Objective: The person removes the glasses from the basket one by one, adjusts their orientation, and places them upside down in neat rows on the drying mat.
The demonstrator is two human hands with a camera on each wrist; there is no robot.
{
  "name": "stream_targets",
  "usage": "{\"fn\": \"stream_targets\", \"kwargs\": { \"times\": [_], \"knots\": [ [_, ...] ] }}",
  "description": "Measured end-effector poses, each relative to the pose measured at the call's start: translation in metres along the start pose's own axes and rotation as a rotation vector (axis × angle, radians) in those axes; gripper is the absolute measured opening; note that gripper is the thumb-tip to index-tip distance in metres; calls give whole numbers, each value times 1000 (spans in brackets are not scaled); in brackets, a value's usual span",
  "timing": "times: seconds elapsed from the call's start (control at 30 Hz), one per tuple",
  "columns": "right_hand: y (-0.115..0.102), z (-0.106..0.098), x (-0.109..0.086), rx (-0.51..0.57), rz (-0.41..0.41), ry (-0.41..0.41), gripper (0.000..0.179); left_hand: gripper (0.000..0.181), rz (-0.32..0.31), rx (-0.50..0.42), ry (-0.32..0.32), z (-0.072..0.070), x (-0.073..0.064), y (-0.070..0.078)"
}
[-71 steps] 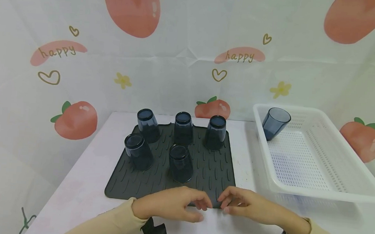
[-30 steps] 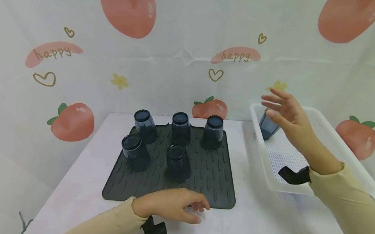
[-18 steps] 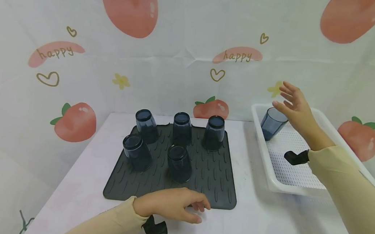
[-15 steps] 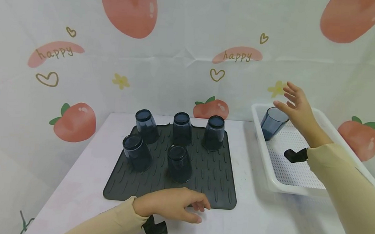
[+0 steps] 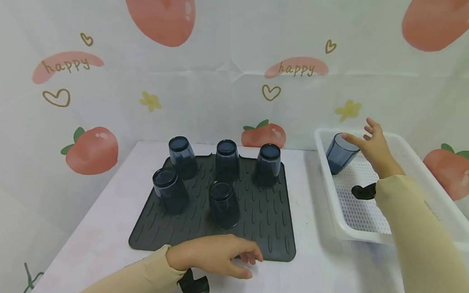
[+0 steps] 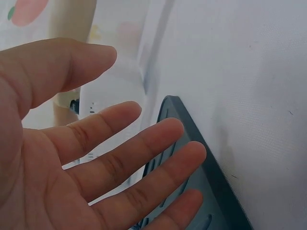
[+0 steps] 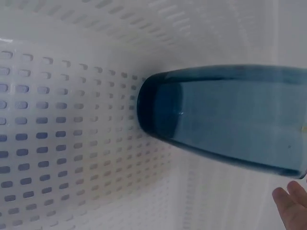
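A blue-tinted drinking glass (image 5: 336,157) leans mouth-up in the back left corner of a white plastic basket (image 5: 369,236). My right hand (image 5: 375,149) is at its mouth, the thumb over the rim and the fingers extended apart. In the right wrist view the glass (image 7: 216,115) spans the right half, with fingertips (image 7: 290,203) just below its rim; no firm grip shows. My left hand (image 5: 216,254) holds nothing, its fingers relaxed at the front edge of the dark drying mat (image 5: 261,234). The left wrist view shows that palm (image 6: 43,177) with spread fingers.
Several upside-down dark blue glasses stand on the mat: three along the back, including the back right glass (image 5: 267,164), and two in front, including the front middle glass (image 5: 224,205). A white cloth with peach prints (image 5: 91,150) hangs behind the table.
My right hand has gone from the mat's front edge to the basket, then lowered toward the glass rim. The left hand stays put, and the glasses have not moved.
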State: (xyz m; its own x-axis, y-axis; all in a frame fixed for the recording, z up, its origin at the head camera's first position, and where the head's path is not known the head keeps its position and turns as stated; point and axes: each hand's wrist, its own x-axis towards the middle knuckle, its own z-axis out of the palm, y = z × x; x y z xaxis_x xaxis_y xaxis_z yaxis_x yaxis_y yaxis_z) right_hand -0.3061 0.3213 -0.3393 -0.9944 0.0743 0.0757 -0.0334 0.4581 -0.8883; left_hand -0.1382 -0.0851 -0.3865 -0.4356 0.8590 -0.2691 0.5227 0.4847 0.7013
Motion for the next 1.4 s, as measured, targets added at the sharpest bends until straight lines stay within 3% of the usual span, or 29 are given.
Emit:
{"fn": "stream_targets", "kwargs": {
  "times": [0.17, 0.4, 0.8, 1.03, 1.4],
  "knots": [
    [15, -3, 6, -4, 68, -102, 108, 32, -10, 11, 1, 0, 1, 1],
    [32, -3, 14, 123, 119, -224, 110, 32, -10, 26, 1, 2, 2, -4],
    [39, 2, 18, 23, 109, -229, 113, 33, -16, 41, 11, 1, 1, -5],
    [31, 6, 13, 73, 128, -227, 112, 33, -23, 54, 12, 1, 1, -5],
    [33, 8, 16, -2, 103, -213, 106, 32, -25, 37, 14, 1, 0, -3]
  ]
}}
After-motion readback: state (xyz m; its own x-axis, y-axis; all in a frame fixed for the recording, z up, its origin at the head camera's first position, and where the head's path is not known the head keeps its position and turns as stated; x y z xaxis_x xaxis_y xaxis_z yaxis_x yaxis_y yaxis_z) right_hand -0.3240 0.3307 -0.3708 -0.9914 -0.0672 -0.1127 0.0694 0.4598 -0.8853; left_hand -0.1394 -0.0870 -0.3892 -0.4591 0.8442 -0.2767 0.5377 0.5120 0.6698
